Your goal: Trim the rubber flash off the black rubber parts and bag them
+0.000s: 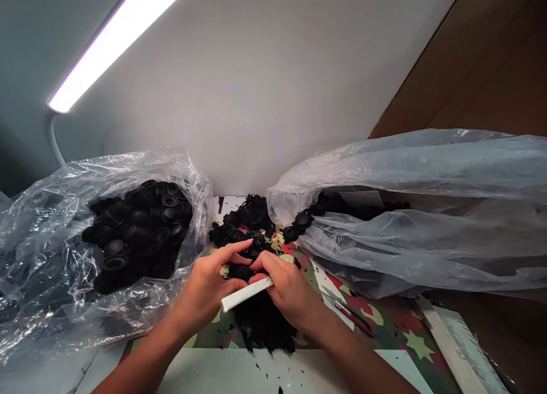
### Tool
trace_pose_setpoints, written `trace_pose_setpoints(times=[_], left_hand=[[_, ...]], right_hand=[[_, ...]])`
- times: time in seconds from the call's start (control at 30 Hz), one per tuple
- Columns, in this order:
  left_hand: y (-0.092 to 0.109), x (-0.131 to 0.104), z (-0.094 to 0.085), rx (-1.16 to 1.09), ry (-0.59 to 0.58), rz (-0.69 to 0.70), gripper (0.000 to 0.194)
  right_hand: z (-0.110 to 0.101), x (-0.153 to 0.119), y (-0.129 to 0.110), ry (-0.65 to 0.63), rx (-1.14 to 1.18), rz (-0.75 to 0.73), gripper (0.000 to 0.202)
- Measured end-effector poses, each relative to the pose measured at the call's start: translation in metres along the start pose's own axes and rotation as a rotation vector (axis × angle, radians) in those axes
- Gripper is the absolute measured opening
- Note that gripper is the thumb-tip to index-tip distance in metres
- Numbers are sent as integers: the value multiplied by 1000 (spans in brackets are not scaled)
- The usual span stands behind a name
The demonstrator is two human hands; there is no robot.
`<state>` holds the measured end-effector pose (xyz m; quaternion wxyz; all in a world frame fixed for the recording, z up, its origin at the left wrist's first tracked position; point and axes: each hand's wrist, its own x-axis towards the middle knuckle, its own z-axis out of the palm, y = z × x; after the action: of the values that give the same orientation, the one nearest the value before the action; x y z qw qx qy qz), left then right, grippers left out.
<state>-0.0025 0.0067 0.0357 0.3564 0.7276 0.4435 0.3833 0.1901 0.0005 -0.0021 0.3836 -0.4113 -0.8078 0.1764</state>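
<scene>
My left hand (pixel 205 283) is closed with thumb and fingers round a black rubber piece (pixel 240 272), which looks like the ribbed bellows nearby. My right hand (pixel 290 288) meets it from the other side, gripping a slim tool with a flat white handle (pixel 245 295). That handle sticks out toward the lower left; the working tip is hidden by my fingers. Below both hands lies a dark heap of black rubber scraps (pixel 265 325). More black trimmings (pixel 252 212) are piled just behind them.
At left, a clear plastic bag (pixel 47 223) holds many black rubber bellows (pixel 141 229). Another plastic bag (pixel 410 160) opens at right, with black parts (pixel 301 220) at its mouth. A metal tool (pixel 348 311) rests on the patterned cloth (pixel 419 343). A lamp (pixel 115 46) hangs above.
</scene>
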Motion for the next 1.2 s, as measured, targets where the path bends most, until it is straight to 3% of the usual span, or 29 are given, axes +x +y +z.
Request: trace_pose_setpoints(times=[0.17, 0.33, 0.47, 0.57, 0.63, 0.8, 0.9, 1.03, 1.2], left_hand=[[-5, -1, 0, 62, 50, 77, 66], [-7, -1, -1, 130, 56, 65, 65], [-3, 4, -6, 138, -72, -56, 41], [-4, 8, -10, -10, -210, -152, 25], [-5, 9, -10, -106, -231, -184, 19], [-6, 7, 2, -302, 10, -119, 12], [-7, 6, 12, -439, 123, -179, 19], [-4, 2, 23, -685, 196, -302, 29], [6, 0, 31, -932, 183, -470, 39]], right_hand=[[-3, 6, -4, -161, -284, -51, 7], [-4, 15, -6, -203, -401, -181, 13], [-1, 15, 1, -221, -270, -242, 24], [3, 11, 5, -141, -218, -270, 27], [5, 10, 4, -71, -229, -296, 29], [5, 13, -7, 103, -305, -363, 32], [7, 13, -16, 171, -372, -415, 33], [9, 12, -20, 237, -437, -452, 35], [9, 11, -21, 289, -434, -469, 40]])
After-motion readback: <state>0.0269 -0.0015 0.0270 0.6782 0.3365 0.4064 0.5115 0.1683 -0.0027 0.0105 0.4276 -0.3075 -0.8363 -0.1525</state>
